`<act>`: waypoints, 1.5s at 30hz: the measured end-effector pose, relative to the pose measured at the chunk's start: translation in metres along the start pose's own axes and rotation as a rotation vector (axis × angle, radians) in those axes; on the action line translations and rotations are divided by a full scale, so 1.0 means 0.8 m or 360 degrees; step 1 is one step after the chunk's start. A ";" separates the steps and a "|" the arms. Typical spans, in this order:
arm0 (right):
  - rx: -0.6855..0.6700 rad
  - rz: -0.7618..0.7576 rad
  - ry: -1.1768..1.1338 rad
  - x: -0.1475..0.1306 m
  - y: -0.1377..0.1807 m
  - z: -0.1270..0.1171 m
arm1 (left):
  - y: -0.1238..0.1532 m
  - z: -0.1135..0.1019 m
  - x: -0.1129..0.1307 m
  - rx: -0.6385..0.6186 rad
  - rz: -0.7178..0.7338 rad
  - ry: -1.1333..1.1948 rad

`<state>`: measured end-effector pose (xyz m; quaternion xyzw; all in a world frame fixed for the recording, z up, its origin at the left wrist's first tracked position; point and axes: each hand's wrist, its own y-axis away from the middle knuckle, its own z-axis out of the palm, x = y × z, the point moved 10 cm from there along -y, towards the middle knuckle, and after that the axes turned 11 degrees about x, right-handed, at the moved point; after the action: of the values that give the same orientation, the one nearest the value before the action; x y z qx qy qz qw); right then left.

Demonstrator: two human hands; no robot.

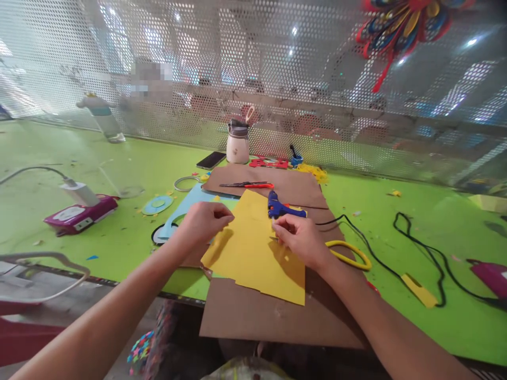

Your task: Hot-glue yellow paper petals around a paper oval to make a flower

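My left hand point(208, 220) hovers over the left edge of a yellow sheet point(253, 253), thumb and fingertips pinched together; anything between them is too small to make out. Above the right part of that sheet, my right hand point(299, 236) is closed in a pinch, with a tiny pointed bit at its fingertips that I cannot identify. Just beyond the right hand lies a blue glue gun point(283, 207), its black cord running right. Brown cardboard point(273, 319) lies under the yellow sheet. Scissors point(249, 185) with orange handles rest farther back on cardboard.
Light blue paper point(188, 206) and a round blue cutout point(157, 205) lie left. A purple power strip point(83, 214) holds a white plug. A yellow ring point(350, 255) and black cord point(425, 247) lie right. Behind stand a phone point(211, 160), white bottle point(237, 146) and perforated screen point(277, 68).
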<state>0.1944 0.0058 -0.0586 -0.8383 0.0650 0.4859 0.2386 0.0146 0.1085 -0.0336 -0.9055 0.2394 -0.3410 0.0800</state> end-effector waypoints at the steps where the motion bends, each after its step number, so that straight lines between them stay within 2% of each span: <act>1: -0.0002 0.0008 0.0003 -0.001 0.001 0.001 | -0.007 -0.007 -0.010 0.0046 -0.0025 -0.0070; 4: -0.0034 -0.0004 0.0084 -0.006 0.006 0.009 | -0.029 -0.029 -0.040 0.0148 -0.0088 -0.0388; 7: -0.0037 -0.0175 0.0210 -0.021 0.011 0.015 | -0.046 -0.038 -0.063 0.0141 -0.0108 -0.0561; 11: -0.0015 -0.0390 0.0249 -0.037 0.017 0.018 | -0.051 -0.025 -0.079 -0.0004 -0.0113 -0.0737; 19: -0.0023 -0.0425 0.0247 -0.044 0.019 0.018 | -0.043 -0.001 -0.072 -0.0129 -0.0090 -0.0779; 25: -0.0014 -0.0392 0.0227 -0.042 0.018 0.014 | -0.049 0.006 -0.082 -0.0119 -0.0193 -0.0496; 38: 0.0025 -0.0400 0.0222 -0.038 0.013 0.010 | -0.042 -0.020 -0.108 0.0126 -0.0581 0.0532; 42: 0.0031 -0.0386 0.0218 -0.036 0.013 0.009 | -0.042 -0.040 -0.110 0.0235 -0.0643 0.0652; 45: 0.0037 -0.0331 0.0168 -0.034 0.011 0.008 | -0.042 -0.064 -0.097 0.0294 -0.0609 0.0724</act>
<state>0.1724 -0.0026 -0.0413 -0.8622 -0.0043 0.4129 0.2936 -0.0567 0.1763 -0.0296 -0.8235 0.0444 -0.5642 0.0407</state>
